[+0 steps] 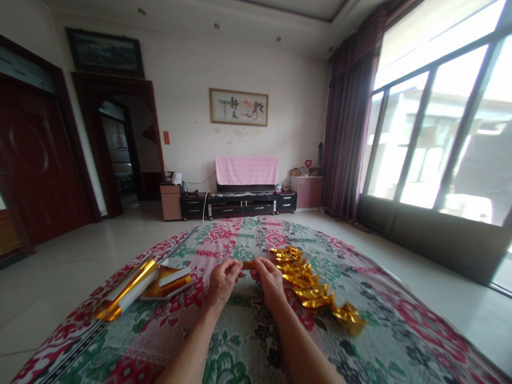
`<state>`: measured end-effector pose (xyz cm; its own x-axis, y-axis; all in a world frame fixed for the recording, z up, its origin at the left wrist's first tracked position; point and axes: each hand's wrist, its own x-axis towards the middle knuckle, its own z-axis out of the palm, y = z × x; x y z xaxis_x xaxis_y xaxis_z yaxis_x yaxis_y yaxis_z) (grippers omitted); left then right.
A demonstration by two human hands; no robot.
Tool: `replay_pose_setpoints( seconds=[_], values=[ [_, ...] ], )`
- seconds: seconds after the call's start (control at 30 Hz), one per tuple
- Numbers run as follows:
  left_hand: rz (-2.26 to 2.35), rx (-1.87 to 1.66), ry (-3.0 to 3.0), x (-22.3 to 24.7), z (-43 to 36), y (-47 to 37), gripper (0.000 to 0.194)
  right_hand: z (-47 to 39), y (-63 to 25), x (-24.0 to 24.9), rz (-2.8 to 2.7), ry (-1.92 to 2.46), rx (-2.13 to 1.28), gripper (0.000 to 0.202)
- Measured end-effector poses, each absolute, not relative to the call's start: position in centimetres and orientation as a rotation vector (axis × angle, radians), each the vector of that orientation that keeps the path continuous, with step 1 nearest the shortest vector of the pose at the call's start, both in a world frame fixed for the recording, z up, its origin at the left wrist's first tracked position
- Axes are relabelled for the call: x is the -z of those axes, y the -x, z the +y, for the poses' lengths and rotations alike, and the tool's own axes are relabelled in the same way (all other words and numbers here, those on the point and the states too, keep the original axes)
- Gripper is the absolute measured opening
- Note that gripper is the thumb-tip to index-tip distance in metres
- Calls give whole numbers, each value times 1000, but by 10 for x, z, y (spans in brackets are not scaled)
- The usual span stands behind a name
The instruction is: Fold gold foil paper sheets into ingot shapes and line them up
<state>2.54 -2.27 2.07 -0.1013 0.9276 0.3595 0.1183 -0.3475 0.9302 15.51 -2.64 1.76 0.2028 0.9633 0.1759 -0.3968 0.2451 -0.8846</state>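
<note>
Between my two hands, a narrow strip of gold foil paper (248, 265) is stretched just above the flowered cloth. My left hand (222, 281) pinches its left end, and my right hand (269, 280) pinches the right end. Close by on the right lies a row of folded gold foil pieces (307, 282), running from the far side towards me. Over on the left are a roll of gold foil (132, 288) with a white underside and a stack of flat gold and white sheets (170, 282).
A patterned red and green cloth (240, 341) covers the rounded surface before me. Beyond it stand a low black cabinet (236, 209) and a pink cloth (247, 169) draped over something. Tall windows (424, 144) and a purple curtain (349, 122) are on the right.
</note>
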Motion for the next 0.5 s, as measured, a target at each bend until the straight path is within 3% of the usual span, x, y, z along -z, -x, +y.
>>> replay_pose_setpoints(
  seconds=[0.5],
  values=[
    [1221, -1521, -1374, -25, -26, -25, 34, -27, -155, -19, -866, 822, -1131, 42]
  ],
)
